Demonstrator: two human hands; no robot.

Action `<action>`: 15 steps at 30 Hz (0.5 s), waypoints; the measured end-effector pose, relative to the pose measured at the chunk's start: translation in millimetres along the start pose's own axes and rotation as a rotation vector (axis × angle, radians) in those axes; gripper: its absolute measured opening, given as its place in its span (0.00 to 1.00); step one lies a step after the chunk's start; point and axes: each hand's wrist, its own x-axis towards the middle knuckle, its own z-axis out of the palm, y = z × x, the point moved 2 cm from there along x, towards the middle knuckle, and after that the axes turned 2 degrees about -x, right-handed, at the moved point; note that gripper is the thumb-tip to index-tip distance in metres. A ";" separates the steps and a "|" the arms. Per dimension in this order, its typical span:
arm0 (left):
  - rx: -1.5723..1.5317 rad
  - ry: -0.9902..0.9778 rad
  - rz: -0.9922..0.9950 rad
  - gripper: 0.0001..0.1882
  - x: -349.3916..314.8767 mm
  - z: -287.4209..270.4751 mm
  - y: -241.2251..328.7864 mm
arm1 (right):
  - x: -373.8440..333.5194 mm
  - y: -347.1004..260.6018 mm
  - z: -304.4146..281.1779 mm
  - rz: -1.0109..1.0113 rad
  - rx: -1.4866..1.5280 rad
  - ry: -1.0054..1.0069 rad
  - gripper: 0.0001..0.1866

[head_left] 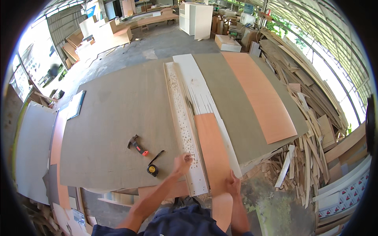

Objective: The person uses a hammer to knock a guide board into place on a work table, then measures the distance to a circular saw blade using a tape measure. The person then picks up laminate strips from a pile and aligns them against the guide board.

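A long, thin orange-brown laminate strip [212, 145] lies on a white board [195, 84] and bends down over the table's near edge toward my body. My right hand [234, 184] grips its right edge near that bend. My left hand [183, 163] is closed over the left edge of a long, narrow white board with dark specks [182, 118]; whatever its fingers may hold is too small to make out. Left of that hand lie a black tape measure [152, 170] with a strap and a claw hammer [138, 145] with a black and red handle.
A wide grey-brown sheet [114, 106] covers the worktable. Another orange laminate strip [262, 96] lies flat at the right. Scrap wood [307, 145] is heaped beyond the right edge. A white cabinet [197, 20] stands at the back, with wooden panels [114, 33] at the far left.
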 end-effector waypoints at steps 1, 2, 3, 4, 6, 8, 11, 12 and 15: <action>0.044 0.046 0.016 0.13 9.9 -3.8 -1.7 | -6.8 6.1 4.9 0.007 0.006 -0.014 0.31; 0.050 0.051 0.014 0.13 20.5 -5.7 -3.5 | -10.7 5.3 7.3 -0.083 0.001 0.031 0.31; 0.071 0.086 0.049 0.13 30.0 -6.9 -4.4 | -13.2 4.1 6.6 -0.171 -0.005 0.078 0.31; 0.096 0.118 0.081 0.14 36.5 -9.2 -4.3 | -17.6 2.9 6.3 -0.166 0.003 0.072 0.31; 0.167 0.130 0.117 0.15 50.9 -9.4 -3.9 | -23.9 0.2 5.2 -0.120 0.007 0.054 0.32; 0.243 0.122 0.161 0.16 62.0 0.6 1.1 | -24.3 6.3 1.1 -0.130 -0.101 0.058 0.32; 0.461 0.113 0.288 0.21 78.5 13.6 5.7 | -20.6 -2.6 -0.4 -0.134 -0.283 0.041 0.32; 0.570 0.104 0.313 0.24 87.9 18.2 8.4 | -17.4 -6.9 0.0 -0.124 -0.345 0.022 0.32; 0.795 0.045 0.337 0.29 117.8 22.7 14.7 | -6.6 6.1 0.7 -0.152 -0.371 -0.082 0.32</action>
